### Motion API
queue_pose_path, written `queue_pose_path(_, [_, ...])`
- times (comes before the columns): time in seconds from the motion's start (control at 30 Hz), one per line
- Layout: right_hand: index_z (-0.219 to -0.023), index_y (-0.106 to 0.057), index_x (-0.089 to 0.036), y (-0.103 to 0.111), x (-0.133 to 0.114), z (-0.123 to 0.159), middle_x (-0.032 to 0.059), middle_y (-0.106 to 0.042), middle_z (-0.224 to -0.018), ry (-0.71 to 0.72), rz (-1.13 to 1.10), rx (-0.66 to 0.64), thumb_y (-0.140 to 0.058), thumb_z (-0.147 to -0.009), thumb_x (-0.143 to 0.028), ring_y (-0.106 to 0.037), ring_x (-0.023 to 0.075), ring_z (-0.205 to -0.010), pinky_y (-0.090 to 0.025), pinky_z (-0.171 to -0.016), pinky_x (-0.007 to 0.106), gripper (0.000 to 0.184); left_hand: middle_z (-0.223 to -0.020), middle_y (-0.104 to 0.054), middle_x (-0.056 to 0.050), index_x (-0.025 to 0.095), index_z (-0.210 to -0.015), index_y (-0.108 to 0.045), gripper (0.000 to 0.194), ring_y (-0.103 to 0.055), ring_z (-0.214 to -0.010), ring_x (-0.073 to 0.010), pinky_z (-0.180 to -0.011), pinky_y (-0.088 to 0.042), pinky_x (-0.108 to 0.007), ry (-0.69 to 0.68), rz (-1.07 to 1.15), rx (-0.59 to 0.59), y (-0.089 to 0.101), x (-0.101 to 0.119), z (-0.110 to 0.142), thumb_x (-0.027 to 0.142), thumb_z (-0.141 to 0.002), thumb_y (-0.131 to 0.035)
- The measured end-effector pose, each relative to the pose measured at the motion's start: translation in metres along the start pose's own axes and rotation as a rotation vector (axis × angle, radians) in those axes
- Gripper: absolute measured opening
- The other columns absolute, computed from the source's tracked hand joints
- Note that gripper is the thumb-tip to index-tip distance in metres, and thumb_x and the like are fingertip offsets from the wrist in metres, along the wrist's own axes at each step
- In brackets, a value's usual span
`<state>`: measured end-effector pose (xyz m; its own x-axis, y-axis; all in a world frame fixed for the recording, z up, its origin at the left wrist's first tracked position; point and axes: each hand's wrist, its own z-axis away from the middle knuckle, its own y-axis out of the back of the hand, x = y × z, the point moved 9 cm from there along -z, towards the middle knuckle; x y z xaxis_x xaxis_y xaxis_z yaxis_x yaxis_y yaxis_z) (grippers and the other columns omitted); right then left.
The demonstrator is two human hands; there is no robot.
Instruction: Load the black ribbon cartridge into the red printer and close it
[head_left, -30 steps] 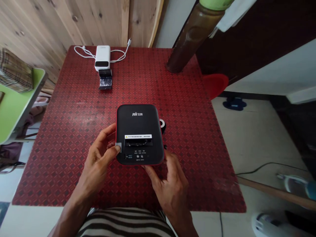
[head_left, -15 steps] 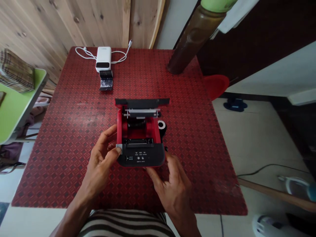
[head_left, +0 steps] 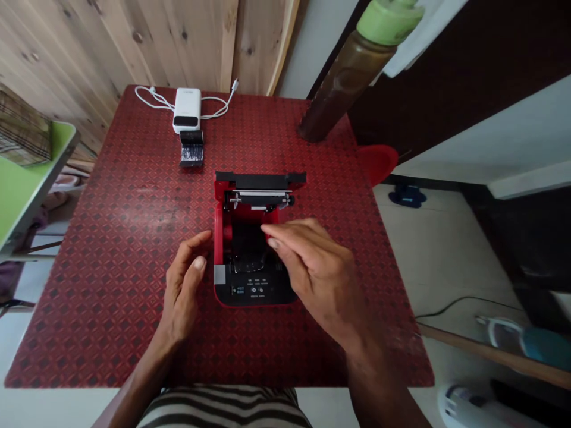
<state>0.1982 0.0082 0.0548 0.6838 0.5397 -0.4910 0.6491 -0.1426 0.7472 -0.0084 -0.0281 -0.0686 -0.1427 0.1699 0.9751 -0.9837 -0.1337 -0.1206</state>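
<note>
Over at the table (head_left: 134,267), with twelve o'clock straight ahead of the person sitting there, a small black-and-red printer (head_left: 257,283) sits in the middle, closer to the person's side than to the far edge. Its lid (head_left: 261,180) is raised at the twelve o'clock end, so I can see down into the red-walled well. A dark film (head_left: 250,258) lies in there, shining a little where it meets the front panel. A grey patch (head_left: 220,274) marks the panel's corner toward eight o'clock.

The person's right hand (head_left: 321,267) comes in from four o'clock and hangs over that side of the printer, thumb and forefinger drawn close together at the film's edge. Whether they actually pinch the film, I can't tell from here. The left hand (head_left: 182,291) waits at eight o'clock, thumb and fingers apart, the forefinger's tip just beside the printer's wall and nothing in its grasp.

Away at eleven o'clock from the printer there's a white power bank (head_left: 187,107) with a looped white cable (head_left: 235,85), and just this side of it a black strip (head_left: 191,156). At one o'clock a tall brown bottle (head_left: 339,83) with a green cap (head_left: 387,24) stands on the table, and beyond the edge at two is something round and red (head_left: 379,163).
</note>
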Motion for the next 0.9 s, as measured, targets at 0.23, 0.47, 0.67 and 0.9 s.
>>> queue_pose_path(0.23, [-0.108,-0.083,-0.015,-0.074,-0.009,-0.033,0.0138,-0.088,-0.113,0.078,0.349,-0.501,-0.072,-0.105,-0.003,-0.081,0.0292,-0.109,-0.065,-0.092,0.042,0.017,-0.152,-0.075,-0.011,0.026,-0.147,-0.076,0.050,-0.068,-0.144,-0.0355,-0.130,-0.047,-0.054,-0.025,-0.027,-0.007,-0.004,0.007,-0.001,0.060,-0.113,-0.062])
queue_pose_path(0.47, [-0.111,-0.083,-0.015,-0.089,-0.007,-0.044,0.0120,-0.088,-0.106,-0.002,0.435,-0.668,-0.069,-0.102,0.000,-0.083,0.0271,-0.091,-0.056,-0.069,0.037,0.022,-0.151,-0.075,-0.013,0.025,-0.148,-0.076,0.051,-0.069,-0.142,-0.0356,-0.129,-0.047,-0.055,-0.022,-0.022,-0.008,0.000,0.004,-0.002,0.060,-0.114,-0.060])
queue_pose_path(0.67, [-0.103,-0.078,-0.018,-0.046,-0.024,-0.037,0.0096,-0.084,-0.098,0.018,0.405,-0.382,-0.067,-0.105,-0.008,-0.081,0.0264,-0.094,-0.058,-0.073,0.036,0.016,-0.153,-0.075,-0.013,0.023,-0.149,-0.075,0.053,-0.070,-0.140,-0.0356,-0.124,-0.050,-0.052,-0.067,-0.039,-0.019,0.000,0.005,-0.003,0.060,-0.115,-0.058])
queue_pose_path(0.9, [-0.116,-0.073,-0.026,0.047,0.000,0.013,0.0032,-0.080,-0.111,-0.142,-0.084,0.065,-0.076,-0.102,-0.018,-0.075,0.0184,-0.087,-0.062,-0.075,0.033,0.017,-0.148,-0.079,-0.011,0.025,-0.148,-0.075,0.055,-0.073,-0.137,-0.0354,-0.119,-0.056,-0.051,-0.026,-0.013,-0.005,0.003,-0.003,-0.005,0.064,-0.113,-0.059])
